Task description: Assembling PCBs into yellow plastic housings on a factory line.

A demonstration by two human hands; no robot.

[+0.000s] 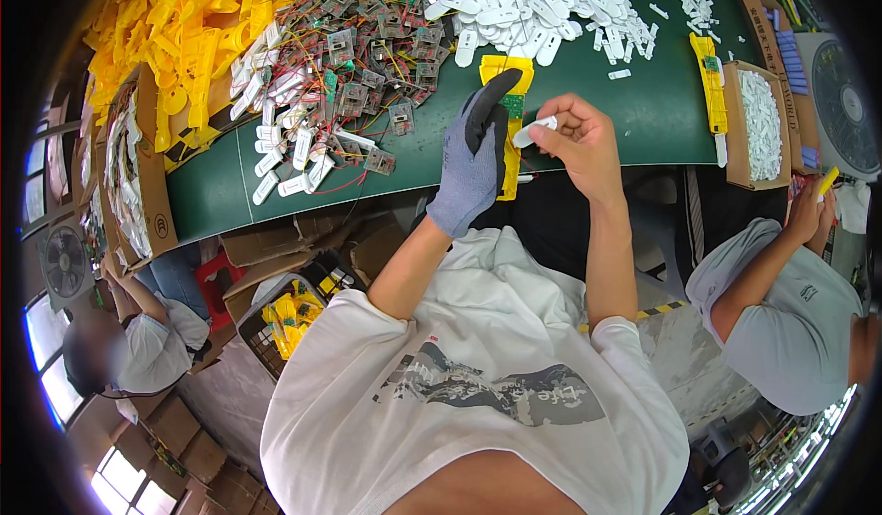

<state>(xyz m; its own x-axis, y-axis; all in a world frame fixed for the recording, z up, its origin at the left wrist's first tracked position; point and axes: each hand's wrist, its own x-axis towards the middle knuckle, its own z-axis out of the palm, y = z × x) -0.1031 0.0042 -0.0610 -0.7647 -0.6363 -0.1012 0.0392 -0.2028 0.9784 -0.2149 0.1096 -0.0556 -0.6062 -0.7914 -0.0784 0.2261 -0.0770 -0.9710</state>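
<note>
My left hand (467, 166), in a grey-blue glove with dark fingertips, holds a long yellow plastic housing (511, 168) upright at the table's near edge. A green circuit board (516, 106) sits inside the housing. Just to its right, my bare right hand (586, 147) pinches a small white oval plastic piece (531, 133) between thumb and fingers. That piece is close beside the housing; whether they touch I cannot tell. Gloved fingers cover part of the housing's left side.
On the green table (588, 101) lie heaps of yellow housings (197, 42), wired clear modules (354, 101) and white oval pieces (514, 5). Another yellow housing (707, 83) lies right, beside a carton (732, 115) of small white parts. A black crate (250, 327) stands lower left; people sit either side.
</note>
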